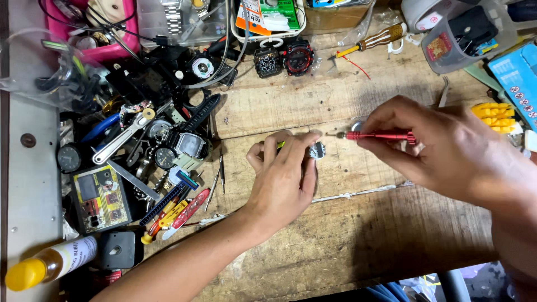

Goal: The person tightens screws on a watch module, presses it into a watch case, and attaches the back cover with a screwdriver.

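Two bare hands work over a scarred wooden bench (347, 235). The left hand (282, 179) pinches a small round metal watch part (317, 150) against the wood, fingers closed on it. The right hand (442, 148) grips a slim red metal screwdriver (377, 136), tip beside that part. Farther back lie two chunky black digital watch cases (282, 59).

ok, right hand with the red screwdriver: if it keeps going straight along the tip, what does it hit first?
Likely the small silvery watch part pinched in the left hand. The right hand points the slim red metal screwdriver leftward, tip just short of those fingertips; depth is unclear, so it might meet a fingertip instead.
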